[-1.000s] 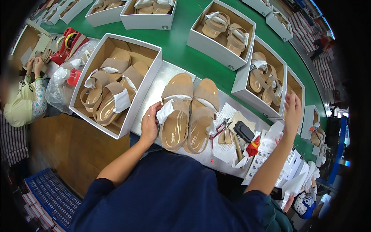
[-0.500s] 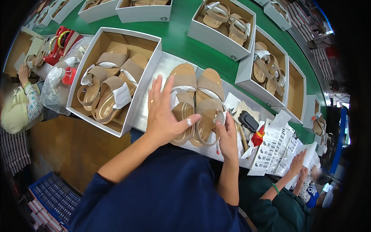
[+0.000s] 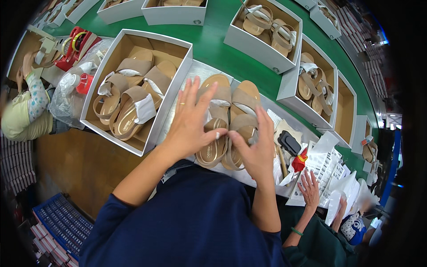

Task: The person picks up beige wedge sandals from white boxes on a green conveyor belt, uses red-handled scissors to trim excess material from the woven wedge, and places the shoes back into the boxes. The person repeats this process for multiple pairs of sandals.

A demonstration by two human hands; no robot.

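A pair of tan strap sandals stands side by side on a metal worktop before me, the left sandal point(image 3: 208, 153) and the right sandal point(image 3: 245, 89), with white tissue tucked under their straps. My left hand point(image 3: 190, 122) is at the left sandal's outer side, fingers spread, thumb reaching over its straps. On the other side my right hand point(image 3: 258, 149) has its fingers stretched upward along the right sandal, its thumb pointing inward. Both hands are open and partly cover the sandals; whether they touch is hard to tell. Left of them, a white shoe box point(image 3: 155, 129) holds another tan pair.
More sandal boxes point(image 3: 262, 60) stand on the green belt point(image 3: 213, 40) beyond. To the right lie a black oval object point(image 3: 289, 143), a red-and-yellow bundle point(image 3: 300, 161) and label sheets point(image 3: 327, 164), near a co-worker's hand point(image 3: 310, 189). A red tape dispenser point(image 3: 71, 55) is at far left.
My right hand has let go of the strap and tissue at the right sandal and opened, fingers now stretched upward. The co-worker's hand at right has moved onto the label sheets.
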